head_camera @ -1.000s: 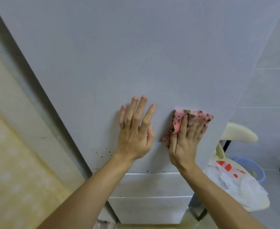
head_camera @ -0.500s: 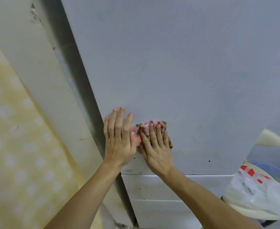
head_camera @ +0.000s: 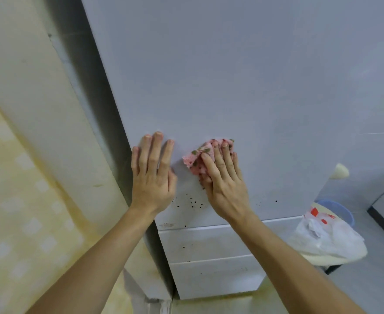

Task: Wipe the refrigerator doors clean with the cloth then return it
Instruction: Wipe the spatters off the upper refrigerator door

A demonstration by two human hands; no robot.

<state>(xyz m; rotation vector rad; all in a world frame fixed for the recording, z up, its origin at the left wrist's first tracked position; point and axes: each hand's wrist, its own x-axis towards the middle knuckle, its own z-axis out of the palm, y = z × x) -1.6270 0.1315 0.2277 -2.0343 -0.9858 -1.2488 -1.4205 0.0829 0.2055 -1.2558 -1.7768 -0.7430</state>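
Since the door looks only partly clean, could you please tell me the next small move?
Probably slide the right hand and pink cloth down onto the dark specks near the refrigerator door's bottom edge; they lie just below the cloth, unwiped.

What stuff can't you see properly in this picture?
Head view only:
- Cloth: mostly covered by the right hand, so its full size is hidden.
- Fridge door: its top is cut off by the frame's upper edge.
- Blue bucket: mostly behind the plastic bag.
- Dark specks: too small to identify.
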